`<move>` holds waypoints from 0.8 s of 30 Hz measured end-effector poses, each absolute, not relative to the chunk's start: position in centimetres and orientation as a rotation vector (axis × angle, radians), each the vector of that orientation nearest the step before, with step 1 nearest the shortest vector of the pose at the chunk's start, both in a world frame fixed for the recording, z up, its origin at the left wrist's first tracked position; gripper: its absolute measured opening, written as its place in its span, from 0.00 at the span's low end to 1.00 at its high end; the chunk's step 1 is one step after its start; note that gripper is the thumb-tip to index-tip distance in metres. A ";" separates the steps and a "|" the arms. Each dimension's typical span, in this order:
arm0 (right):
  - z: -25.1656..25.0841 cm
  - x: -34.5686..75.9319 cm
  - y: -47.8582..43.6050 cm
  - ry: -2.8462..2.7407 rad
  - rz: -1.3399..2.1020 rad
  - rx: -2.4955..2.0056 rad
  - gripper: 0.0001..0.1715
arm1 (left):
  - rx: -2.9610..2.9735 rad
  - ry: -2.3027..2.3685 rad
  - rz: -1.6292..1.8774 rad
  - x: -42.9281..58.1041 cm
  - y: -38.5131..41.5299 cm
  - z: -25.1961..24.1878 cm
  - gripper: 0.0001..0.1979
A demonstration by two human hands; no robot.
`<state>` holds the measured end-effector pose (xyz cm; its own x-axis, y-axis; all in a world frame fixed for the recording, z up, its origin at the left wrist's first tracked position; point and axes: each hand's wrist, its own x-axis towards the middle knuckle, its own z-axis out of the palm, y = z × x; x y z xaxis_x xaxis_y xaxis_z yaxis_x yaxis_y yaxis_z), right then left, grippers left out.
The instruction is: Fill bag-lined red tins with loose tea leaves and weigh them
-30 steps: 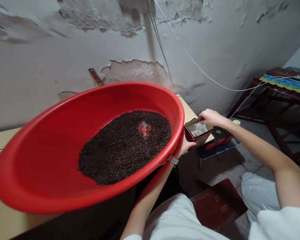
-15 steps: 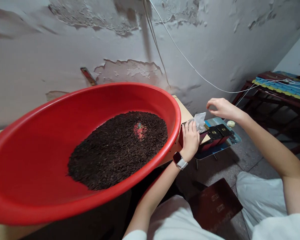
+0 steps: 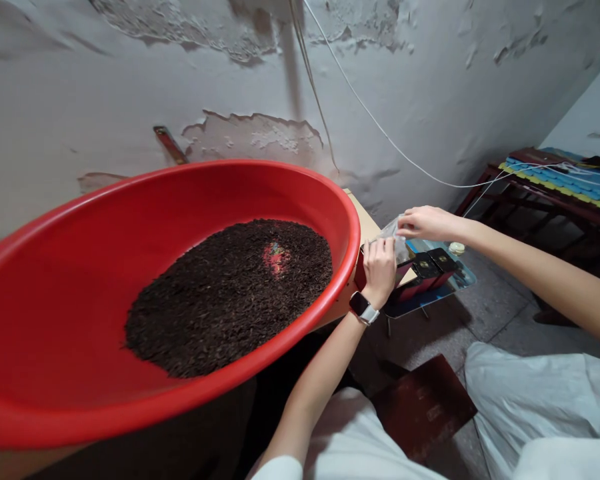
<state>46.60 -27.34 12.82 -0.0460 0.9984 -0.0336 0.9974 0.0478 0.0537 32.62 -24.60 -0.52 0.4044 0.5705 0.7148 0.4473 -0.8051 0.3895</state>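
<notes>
A clear plastic bag (image 3: pixel 401 249) stands up out of a dark red box (image 3: pixel 361 269) at the table's corner. My left hand (image 3: pixel 380 268), with a watch on its wrist, is closed over the near side of the box with its bent fingers at the bag. My right hand (image 3: pixel 426 223) pinches the bag's upper edge from the right, close to the left fingertips. Left of my hands sits a big red basin (image 3: pixel 70 280) holding a heap of dark dried leaves, likely loose tea (image 3: pixel 230 307). A small red and multicoloured patch (image 3: pixel 276 258) shows amid the heap.
Several black-topped red boxes (image 3: pixel 425 265) stand on a low blue folding table (image 3: pixel 463 277) beyond my hands. A dark red stool (image 3: pixel 425 407) is below. White cables (image 3: pixel 380 127) hang along the peeling wall. A rack with blue and yellow sheets (image 3: pixel 555 175) stands far right.
My right hand has come down and left from the air onto the plastic bag and closed on it. My left hand stays at the box, its fingers a little more bent.
</notes>
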 end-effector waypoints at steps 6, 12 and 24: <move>12.3 46.6 -29.9 2.044 -0.893 2.893 0.18 | 2.890 0.478 1.434 33.1 -27.2 -0.5 0.13; 10.9 48.2 -30.8 2.100 -1.264 3.185 0.09 | 2.805 0.779 1.193 33.0 -27.2 -0.9 0.22; 9.9 47.4 -31.1 2.781 0.079 2.534 0.12 | 2.835 0.794 0.959 34.0 -24.1 -1.6 0.11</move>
